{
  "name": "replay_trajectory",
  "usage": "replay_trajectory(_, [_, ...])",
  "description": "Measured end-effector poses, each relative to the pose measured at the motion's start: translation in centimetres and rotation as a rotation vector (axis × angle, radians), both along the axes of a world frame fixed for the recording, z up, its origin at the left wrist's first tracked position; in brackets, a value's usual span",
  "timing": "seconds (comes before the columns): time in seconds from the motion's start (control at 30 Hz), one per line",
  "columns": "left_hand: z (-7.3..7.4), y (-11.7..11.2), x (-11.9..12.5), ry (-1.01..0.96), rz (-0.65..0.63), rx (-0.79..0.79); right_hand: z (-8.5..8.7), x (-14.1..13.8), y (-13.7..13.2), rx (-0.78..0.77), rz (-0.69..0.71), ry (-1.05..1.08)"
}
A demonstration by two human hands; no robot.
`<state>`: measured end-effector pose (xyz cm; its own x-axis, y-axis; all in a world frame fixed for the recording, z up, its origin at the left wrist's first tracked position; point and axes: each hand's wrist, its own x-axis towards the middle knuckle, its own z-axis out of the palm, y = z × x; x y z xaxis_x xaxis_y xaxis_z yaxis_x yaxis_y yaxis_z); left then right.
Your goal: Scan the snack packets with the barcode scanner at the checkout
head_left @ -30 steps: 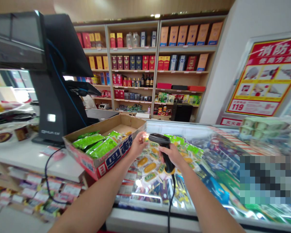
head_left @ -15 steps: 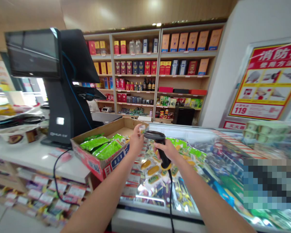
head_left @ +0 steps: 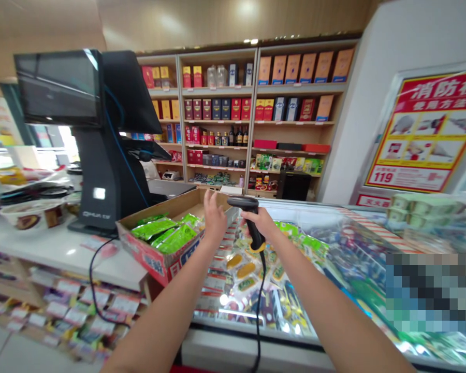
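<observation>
2 hands: left hand (head_left: 214,221), fingers spread, over the cardboard box (head_left: 155,260); right hand (head_left: 261,223) gripping the barcode scanner (head_left: 244,203)

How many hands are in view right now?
2. The left hand is open over the box's far corner; the right hand grips the scanner above the freezer.

Wooden shelving (head_left: 252,119) in 3 bays stood at the back under a lit ceiling (head_left: 202,20), a red-and-yellow poster (head_left: 427,129) against the white wall (head_left: 368,77) at right, a white counter (head_left: 62,248) at left.
</observation>
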<state>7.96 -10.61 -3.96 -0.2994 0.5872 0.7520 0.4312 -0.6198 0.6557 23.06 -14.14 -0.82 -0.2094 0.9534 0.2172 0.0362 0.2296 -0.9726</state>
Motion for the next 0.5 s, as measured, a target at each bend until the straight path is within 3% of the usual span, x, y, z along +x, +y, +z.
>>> replay_trajectory(0.1, [-2.2,1.1,1.9,0.125,-0.217,-0.152,-1.3,2.0,-0.3,-0.020,-0.091,0.027])
replay_trajectory(0.2, [-4.6,2.7,4.0,0.142,-0.304,-0.331,-3.0,3.8,-0.4,-0.044,-0.156,0.056])
replay_trajectory(0.33, [-7.3,4.2,5.5,0.168,-0.442,-0.384,-5.4,5.5,-0.2,-0.051,-0.224,0.068])
replay_trajectory(0.4, [-8.3,4.6,5.5,0.169,-0.468,-0.402,-6.1,6.0,-0.2,-0.054,-0.249,0.048])
replay_trajectory(0.5, [-9.2,5.1,5.0,0.118,-0.395,-0.437,-6.5,6.2,-0.2,-0.028,-0.269,0.019])
